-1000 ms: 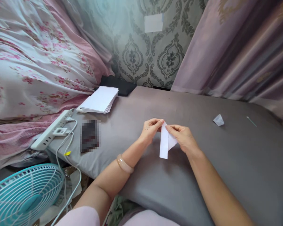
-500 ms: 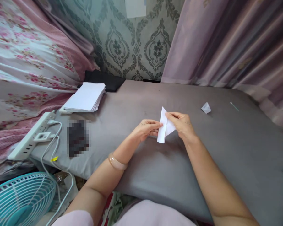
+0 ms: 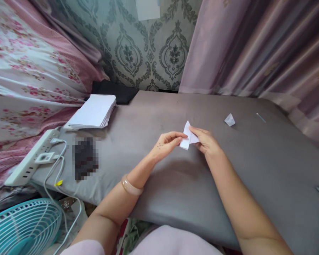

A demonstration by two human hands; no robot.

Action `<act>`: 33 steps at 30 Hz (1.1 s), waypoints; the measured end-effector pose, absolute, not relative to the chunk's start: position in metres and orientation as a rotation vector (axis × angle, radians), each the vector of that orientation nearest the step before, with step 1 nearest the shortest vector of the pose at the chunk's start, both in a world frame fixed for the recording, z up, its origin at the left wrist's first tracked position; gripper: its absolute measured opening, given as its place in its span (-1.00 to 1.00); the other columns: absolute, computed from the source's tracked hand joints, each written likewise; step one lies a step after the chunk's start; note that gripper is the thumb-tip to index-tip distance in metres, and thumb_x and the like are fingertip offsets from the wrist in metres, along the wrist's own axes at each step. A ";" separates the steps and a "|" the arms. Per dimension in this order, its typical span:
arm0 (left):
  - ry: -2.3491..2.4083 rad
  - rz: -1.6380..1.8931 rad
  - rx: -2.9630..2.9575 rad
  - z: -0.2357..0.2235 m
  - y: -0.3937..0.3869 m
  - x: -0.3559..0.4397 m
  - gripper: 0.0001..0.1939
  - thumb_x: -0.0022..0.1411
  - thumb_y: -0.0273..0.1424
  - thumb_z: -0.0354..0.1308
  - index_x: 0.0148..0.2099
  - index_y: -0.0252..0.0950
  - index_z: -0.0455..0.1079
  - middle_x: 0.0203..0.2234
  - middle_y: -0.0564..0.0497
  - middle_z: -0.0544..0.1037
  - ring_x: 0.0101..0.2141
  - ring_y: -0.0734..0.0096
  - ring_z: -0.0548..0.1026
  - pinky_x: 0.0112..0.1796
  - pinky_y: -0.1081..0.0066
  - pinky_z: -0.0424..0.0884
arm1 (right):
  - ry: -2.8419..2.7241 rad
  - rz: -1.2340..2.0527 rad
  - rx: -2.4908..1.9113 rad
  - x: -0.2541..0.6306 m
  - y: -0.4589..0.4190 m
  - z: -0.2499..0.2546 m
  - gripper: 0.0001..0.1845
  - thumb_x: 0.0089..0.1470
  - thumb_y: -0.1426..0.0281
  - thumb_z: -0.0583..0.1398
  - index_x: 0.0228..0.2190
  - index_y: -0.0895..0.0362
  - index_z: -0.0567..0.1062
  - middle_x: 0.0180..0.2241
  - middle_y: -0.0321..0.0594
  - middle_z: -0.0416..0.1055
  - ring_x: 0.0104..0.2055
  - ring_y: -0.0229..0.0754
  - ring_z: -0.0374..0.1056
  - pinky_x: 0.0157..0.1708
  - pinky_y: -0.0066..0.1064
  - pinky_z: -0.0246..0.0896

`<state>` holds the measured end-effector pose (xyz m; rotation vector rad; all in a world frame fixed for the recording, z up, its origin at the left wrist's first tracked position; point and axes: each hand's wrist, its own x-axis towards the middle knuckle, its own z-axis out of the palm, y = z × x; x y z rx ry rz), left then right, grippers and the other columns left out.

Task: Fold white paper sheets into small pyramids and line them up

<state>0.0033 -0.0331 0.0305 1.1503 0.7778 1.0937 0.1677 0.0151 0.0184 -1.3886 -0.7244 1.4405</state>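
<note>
A small piece of folded white paper (image 3: pixel 186 141) is held up between my two hands, above the grey-covered surface (image 3: pixel 159 113). My left hand (image 3: pixel 167 143) pinches its left side, index finger and thumb lying over the lower strip. From the right, my right hand (image 3: pixel 205 139) grips the paper's other side with the thumb on top near the pointed upper end; its other fingers are partly hidden beneath. A light-coloured bangle (image 3: pixel 131 186) circles my left wrist. Farther right lies a small folded white paper shape (image 3: pixel 229 120).
At the left back is a stack of white paper (image 3: pixel 92 111) beside a black item (image 3: pixel 115 91). A white power strip (image 3: pixel 33 157) with cables runs along the left edge, near a blurred-out dark patch (image 3: pixel 86 158). Below stands a turquoise fan (image 3: pixel 23 226). A thin stick (image 3: pixel 261 117) lies far right.
The paper's lower strip looks shorter and the paper is turned slightly. My left fingers have moved onto its front and the right hand grips lower round it. The view has shifted slightly.
</note>
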 end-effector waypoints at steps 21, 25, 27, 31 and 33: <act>1.009 1.451 1.096 0.031 -0.026 -0.007 -0.77 0.00 -0.23 0.36 -0.35 -0.29 0.59 -0.44 -0.01 0.60 -0.42 0.45 0.45 -0.33 0.43 0.35 | -0.956 1.964 -1.510 0.149 -0.007 0.021 -0.87 -0.03 0.44 0.24 -0.55 0.24 0.48 -0.67 -0.26 0.35 -0.71 -0.41 0.18 -0.77 -0.63 0.00; 0.999 1.486 0.929 0.032 -0.022 -0.007 -0.76 -0.03 -0.23 0.38 -0.36 -0.30 0.59 -0.44 -0.02 0.59 -0.41 0.47 0.46 -0.30 0.43 0.35 | -1.047 1.439 -1.517 0.162 -0.004 0.033 -0.84 0.02 0.32 0.24 -0.48 0.16 0.46 -0.57 -0.28 0.44 -0.57 -0.37 0.32 -0.60 -0.59 0.20; 1.001 1.479 0.869 0.032 -0.021 -0.005 -0.76 -0.06 -0.24 0.39 -0.37 -0.30 0.58 -0.46 -0.02 0.58 -0.41 0.47 0.46 -0.29 0.44 0.35 | -1.166 0.948 -1.405 0.163 -0.006 0.044 -0.75 0.07 0.21 0.20 -0.40 0.16 0.48 -0.48 -0.21 0.49 -0.46 -0.28 0.40 -0.45 -0.47 0.30; 1.006 1.481 0.794 0.027 -0.022 0.000 -0.80 -0.06 -0.28 0.39 -0.39 -0.30 0.57 -0.48 0.01 0.56 -0.42 0.49 0.44 -0.30 0.45 0.33 | -1.392 0.583 -1.275 0.150 -0.022 0.063 -0.71 0.07 0.15 0.19 -0.34 0.13 0.48 -0.39 -0.15 0.52 -0.36 -0.18 0.44 -0.28 -0.33 0.33; 1.001 1.486 0.811 0.024 -0.024 0.002 -0.82 -0.03 -0.29 0.37 -0.39 -0.30 0.57 -0.47 0.02 0.55 -0.41 0.50 0.43 -0.30 0.46 0.32 | -1.484 0.512 -1.267 0.140 -0.029 0.064 -0.75 0.08 0.18 0.19 -0.33 0.11 0.46 -0.37 -0.16 0.51 -0.36 -0.19 0.42 -0.29 -0.35 0.31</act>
